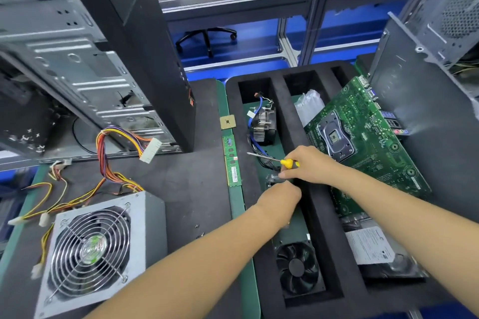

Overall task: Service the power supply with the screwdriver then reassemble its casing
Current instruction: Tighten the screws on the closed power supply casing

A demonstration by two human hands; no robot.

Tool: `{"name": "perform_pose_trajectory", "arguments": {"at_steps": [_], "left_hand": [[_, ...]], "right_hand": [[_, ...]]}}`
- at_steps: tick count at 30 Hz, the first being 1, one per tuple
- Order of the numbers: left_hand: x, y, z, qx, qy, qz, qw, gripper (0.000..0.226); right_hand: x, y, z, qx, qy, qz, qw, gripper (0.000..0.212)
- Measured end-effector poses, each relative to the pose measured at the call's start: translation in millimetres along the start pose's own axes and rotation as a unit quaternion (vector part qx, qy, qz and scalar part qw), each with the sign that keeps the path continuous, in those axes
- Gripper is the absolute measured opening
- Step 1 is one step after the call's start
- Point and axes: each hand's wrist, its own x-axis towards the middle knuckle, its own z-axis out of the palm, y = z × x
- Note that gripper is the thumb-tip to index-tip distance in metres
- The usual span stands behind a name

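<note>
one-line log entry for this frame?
right hand: holds screwdriver | left hand: over foam tray, grip unclear | power supply: untouched

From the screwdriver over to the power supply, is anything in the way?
Nothing tall. The right hand grips the screwdriver over the foam tray. Towards the power supply at lower left lie the tray's left wall, a RAM stick and two loose screws on the mat; all are low. The left forearm also crosses that path.

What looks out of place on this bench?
Two loose screws lie on the mat beside the power supply. A bare CPU chip and RAM stick sit outside the foam tray, unprotected.
</note>
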Motion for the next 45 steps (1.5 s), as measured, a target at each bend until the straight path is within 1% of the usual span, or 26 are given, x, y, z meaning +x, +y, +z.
{"name": "perform_pose_trajectory", "arguments": {"at_steps": [3, 4, 6, 11, 13, 15, 17, 19, 22, 24, 26, 29, 31, 35, 36, 38, 40, 42, 45], "left_hand": [[-31, -20, -25, -0.061, 0.05, -0.005, 0.997, 0.017], [-41, -30, -32, -0.074, 0.051, -0.01, 0.996, 0.015], [-60, -56, -40, -0.092, 0.026, -0.034, 0.995, 0.013], [-83, -110, -32, -0.105, -0.09, -0.107, 0.985, 0.018], [-84, -120, -28, -0.133, -0.104, -0.114, 0.979, 0.015], [-84, -124, -27, -0.158, -0.087, -0.114, 0.977, 0.015], [-86, -130, -24, -0.154, -0.059, -0.109, 0.98, 0.018], [-90, -136, -21, -0.156, -0.043, -0.112, 0.98, 0.018], [-97, -145, -20, -0.178, -0.048, -0.103, 0.978, 0.02], [-100, -151, -21, -0.184, -0.044, -0.091, 0.978, 0.02], [-103, -156, -20, -0.207, -0.032, -0.088, 0.974, 0.015], [-108, -162, -18, -0.27, -0.005, -0.098, 0.958, 0.019], [-112, -166, -18, -0.273, 0.016, -0.099, 0.957, 0.02], [-118, -169, -25, -0.197, 0.07, -0.075, 0.975, 0.016], [-120, -170, -27, -0.179, 0.078, -0.067, 0.978, 0.015], [-126, -173, -29, -0.147, 0.086, -0.058, 0.984, 0.016], [-133, -179, -29, -0.123, 0.101, -0.055, 0.986, 0.018], [-142, -186, -28, -0.126, 0.119, -0.052, 0.984, 0.022], [-154, -196, -24, -0.142, 0.134, -0.041, 0.98, 0.021]], "right_hand": [[-2, -2, -2, -0.011, -0.008, -0.003, 1.0, 0.024], [-3, -3, -2, -0.015, -0.009, 0.001, 1.0, 0.023], [-4, -6, -1, -0.02, -0.009, 0.005, 1.0, 0.021], [-10, -11, 13, -0.03, -0.025, -0.007, 0.999, 0.016], [-12, -12, 19, -0.046, -0.032, -0.007, 0.998, 0.017], [-16, -11, 21, -0.063, -0.028, -0.005, 0.998, 0.024], [-18, -15, 22, -0.074, -0.01, -0.004, 0.997, 0.029], [-22, -24, 24, -0.063, 0.019, -0.009, 0.998, 0.024], [-27, -44, 32, -0.04, 0.048, -0.039, 0.997, 0.01], [-27, -58, 42, -0.022, 0.064, -0.064, 0.996, 0.009], [-25, -73, 54, 0.019, 0.082, -0.091, 0.992, 0.009], [-22, -95, 72, 0.079, 0.068, -0.123, 0.987, 0.009], [-18, -104, 84, 0.112, 0.057, -0.124, 0.984, 0.008], [-12, -114, 99, 0.212, 0.03, -0.085, 0.973, 0.003], [-11, -116, 103, 0.223, 0.025, -0.074, 0.972, 0.003], [-10, -119, 109, 0.209, 0.017, -0.063, 0.976, 0.007], [-8, -120, 114, 0.151, 0.017, -0.071, 0.986, 0.012], [-5, -121, 117, 0.094, 0.022, -0.081, 0.992, 0.013], [-4, -124, 119, 0.047, 0.029, -0.076, 0.996, 0.01]]}}
